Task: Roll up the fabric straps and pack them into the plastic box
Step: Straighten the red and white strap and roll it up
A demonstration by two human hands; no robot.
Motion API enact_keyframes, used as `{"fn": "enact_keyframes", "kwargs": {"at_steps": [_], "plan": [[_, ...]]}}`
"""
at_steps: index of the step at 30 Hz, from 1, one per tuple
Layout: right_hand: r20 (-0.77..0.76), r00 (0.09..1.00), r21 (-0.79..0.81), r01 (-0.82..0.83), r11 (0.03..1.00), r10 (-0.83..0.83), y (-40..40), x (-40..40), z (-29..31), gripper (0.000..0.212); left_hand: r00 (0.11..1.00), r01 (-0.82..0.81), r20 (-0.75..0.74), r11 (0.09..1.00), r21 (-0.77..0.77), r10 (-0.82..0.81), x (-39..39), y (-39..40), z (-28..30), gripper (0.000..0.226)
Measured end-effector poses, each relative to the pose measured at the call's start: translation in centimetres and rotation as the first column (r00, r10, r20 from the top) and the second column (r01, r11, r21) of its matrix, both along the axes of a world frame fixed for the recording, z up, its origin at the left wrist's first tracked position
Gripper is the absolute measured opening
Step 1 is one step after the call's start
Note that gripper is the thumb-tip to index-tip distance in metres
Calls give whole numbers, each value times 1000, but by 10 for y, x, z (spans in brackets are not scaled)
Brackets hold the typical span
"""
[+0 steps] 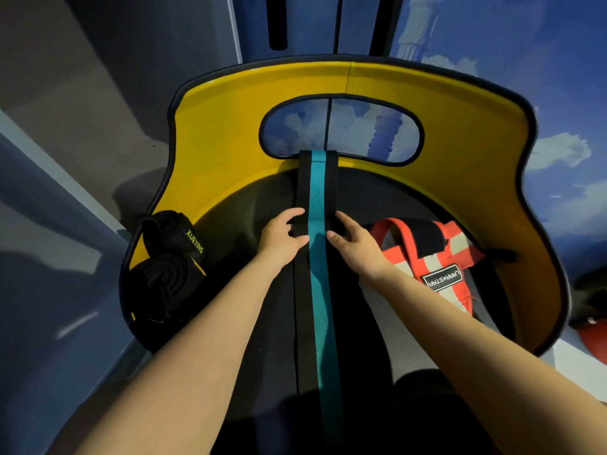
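A flat woven strap, black with a teal centre stripe, lies lengthwise down a dark seat with a curved yellow back. Left hand and right hand each pinch its edges. Rolled black straps sit left, an orange-and-grey strap right.

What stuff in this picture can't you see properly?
Head view:
- Near end of the long black strap with teal stripe: cut off by the bottom edge.
- Fingertips of left hand and right hand: partly tucked around the strap.
- Orange object: cut by the right edge.
- Plastic box: not in view.
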State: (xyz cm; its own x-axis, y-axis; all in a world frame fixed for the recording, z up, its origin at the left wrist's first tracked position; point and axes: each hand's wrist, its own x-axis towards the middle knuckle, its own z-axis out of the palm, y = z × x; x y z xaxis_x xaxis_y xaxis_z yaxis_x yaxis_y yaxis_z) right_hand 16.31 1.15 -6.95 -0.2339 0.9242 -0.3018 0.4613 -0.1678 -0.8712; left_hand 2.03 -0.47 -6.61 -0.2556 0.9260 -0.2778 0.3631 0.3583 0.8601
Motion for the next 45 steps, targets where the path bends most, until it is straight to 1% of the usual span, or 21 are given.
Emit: {"fn": "enact_keyframes", "kwargs": {"at_steps": [1,3,5,7,10,13,17,21,24,27,30,32,34,35,38,40,41,42,43,44,45], "plan": [[87,995,72,-55,996,48,-3,0,0,57,992,47,-118,998,37,-42,0,0,-5,52],[231,966,170,-160,972,118,-9,-2,2,57,959,109,-270,992,56,-90,2,-2,-12,46],[295,946,211,-201,957,133,-12,-2,7,56,921,137,-373,990,40,-112,4,-4,-12,45],[332,934,264,-225,938,131,-12,2,14,54,889,161,-438,987,29,-132,6,-5,-9,46],[384,917,360,-256,897,107,-9,15,23,51,875,196,-459,980,38,-156,11,-8,0,46],[443,896,433,-249,866,37,-4,32,27,48,876,265,-434,962,71,-209,20,-11,6,45],[504,861,457,-193,868,-74,4,58,30,48,869,374,-382,923,91,-314,39,-12,12,44],[544,827,423,-121,898,-145,10,89,41,56,831,496,-344,862,106,-437,62,-12,18,46],[586,788,316,-9,949,-188,15,109,49,59,783,561,-369,825,72,-501,83,-5,25,53],[618,768,167,81,983,-169,20,122,52,56,679,641,-456,768,-14,-575,103,4,30,64],[635,768,53,62,997,-82,22,127,51,50,580,708,-518,704,-60,-628,113,8,28,66],[575,813,49,78,996,-92,23,128,53,46,570,710,-531,701,-66,-627,112,6,27,67],[432,887,57,150,987,-160,26,125,59,38,573,705,-546,707,-53,-612,106,3,27,72],[347,916,48,197,979,-202,28,123,62,35,551,713,-580,700,-46,-600,102,0,27,78],[99,952,-48,295,954,-289,29,112,68,26,396,780,-761,626,-16,-514,86,-11,29,93],[-60,945,-133,311,941,-321,28,101,68,16,325,826,-836,564,23,-442,78,-17,29,92],[-127,937,-170,303,938,-325,27,96,67,12,327,843,-856,533,72,-402,75,-19,28,88],[-175,929,-202,290,936,-325,25,91,66,11,346,854,-864,504,129,-365,72,-19,29,81],[-219,919,-230,279,932,-329,24,86,65,10,392,854,-853,482,197,-345,68,-19,29,73],[-254,910,-250,266,931,-328,22,83,64,8,451,839,-819,482,253,-355,64,-19,31,66],[-271,907,-260,253,932,-322,21,81,62,8,529,807,-756,505,307,-386,60,-19,33,60]]}}
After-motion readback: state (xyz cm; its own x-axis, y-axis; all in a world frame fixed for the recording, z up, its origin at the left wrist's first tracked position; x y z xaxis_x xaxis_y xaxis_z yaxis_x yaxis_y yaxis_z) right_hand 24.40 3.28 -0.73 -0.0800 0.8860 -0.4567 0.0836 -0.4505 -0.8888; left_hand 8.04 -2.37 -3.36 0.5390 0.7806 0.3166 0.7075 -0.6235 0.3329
